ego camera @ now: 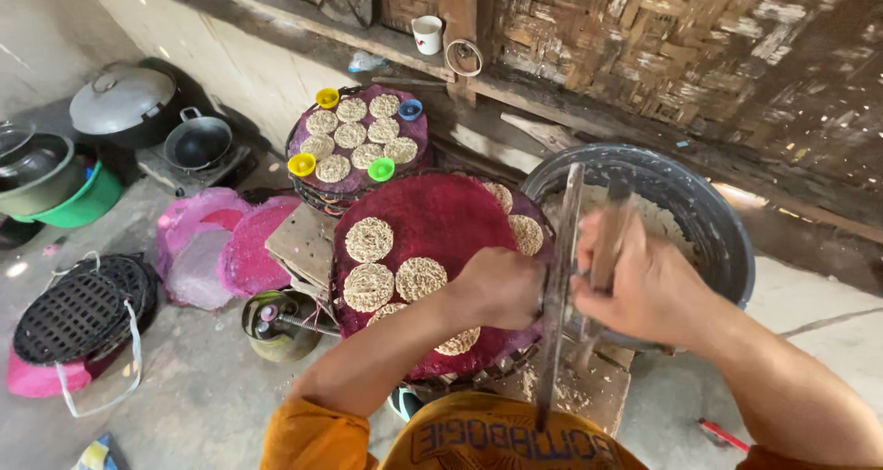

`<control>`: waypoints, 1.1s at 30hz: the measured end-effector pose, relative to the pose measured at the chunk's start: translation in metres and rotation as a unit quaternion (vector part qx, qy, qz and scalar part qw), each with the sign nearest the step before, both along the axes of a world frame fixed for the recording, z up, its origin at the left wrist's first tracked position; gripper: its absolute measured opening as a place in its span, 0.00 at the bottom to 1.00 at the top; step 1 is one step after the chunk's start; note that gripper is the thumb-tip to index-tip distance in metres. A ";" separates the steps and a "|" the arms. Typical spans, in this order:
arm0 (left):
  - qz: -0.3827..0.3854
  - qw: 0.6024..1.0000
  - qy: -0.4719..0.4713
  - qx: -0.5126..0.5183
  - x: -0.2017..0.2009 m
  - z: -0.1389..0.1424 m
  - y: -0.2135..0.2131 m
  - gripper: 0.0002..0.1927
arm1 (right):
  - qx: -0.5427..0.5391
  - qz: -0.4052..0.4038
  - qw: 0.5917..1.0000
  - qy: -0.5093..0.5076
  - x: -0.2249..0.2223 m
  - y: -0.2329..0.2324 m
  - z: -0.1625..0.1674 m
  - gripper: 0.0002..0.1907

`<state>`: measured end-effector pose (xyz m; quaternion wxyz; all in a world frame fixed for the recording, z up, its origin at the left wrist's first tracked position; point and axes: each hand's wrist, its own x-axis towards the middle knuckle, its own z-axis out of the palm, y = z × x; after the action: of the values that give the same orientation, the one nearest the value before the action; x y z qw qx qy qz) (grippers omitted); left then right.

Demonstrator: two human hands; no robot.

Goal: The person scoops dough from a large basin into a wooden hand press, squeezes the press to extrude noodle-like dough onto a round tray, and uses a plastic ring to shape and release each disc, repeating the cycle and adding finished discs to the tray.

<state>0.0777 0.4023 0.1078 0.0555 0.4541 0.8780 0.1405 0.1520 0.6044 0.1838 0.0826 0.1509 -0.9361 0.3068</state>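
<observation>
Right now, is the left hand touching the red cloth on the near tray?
Touching. The head view shows the left hand pressed down on the red cloth at its right edge, beside the round noodle cakes, with no gap visible.

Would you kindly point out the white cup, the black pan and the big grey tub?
white cup [427, 35], head view, on its side wall.
black pan [196, 142], head view, on its inner bowl.
grey tub [713, 217], head view, on its right inner wall.

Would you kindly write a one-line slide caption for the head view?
Left hand rests on a magenta tray of round noodle cakes; right hand grips a stick by a grey tub.
</observation>
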 end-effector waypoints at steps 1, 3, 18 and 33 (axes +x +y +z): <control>-0.004 1.000 0.017 0.006 0.001 -0.001 -0.004 0.10 | -0.041 0.009 0.999 -0.012 0.001 0.015 -0.002 0.35; 0.016 1.000 0.018 0.004 -0.006 -0.004 -0.015 0.12 | -0.123 0.033 0.991 -0.025 -0.009 0.053 -0.006 0.36; -0.131 0.708 -0.255 0.645 -0.029 0.002 0.024 0.19 | -0.757 0.068 0.622 0.191 -0.015 0.077 -0.110 0.15; -0.057 0.664 -0.199 0.719 0.001 -0.011 -0.039 0.12 | 0.276 -0.119 0.928 -0.222 -0.059 0.189 -0.210 0.16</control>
<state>0.0785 0.3631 0.0968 -0.1071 0.3633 0.4453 0.8113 0.0930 0.7937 -0.0259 -0.1362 -0.0171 -0.9893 0.0501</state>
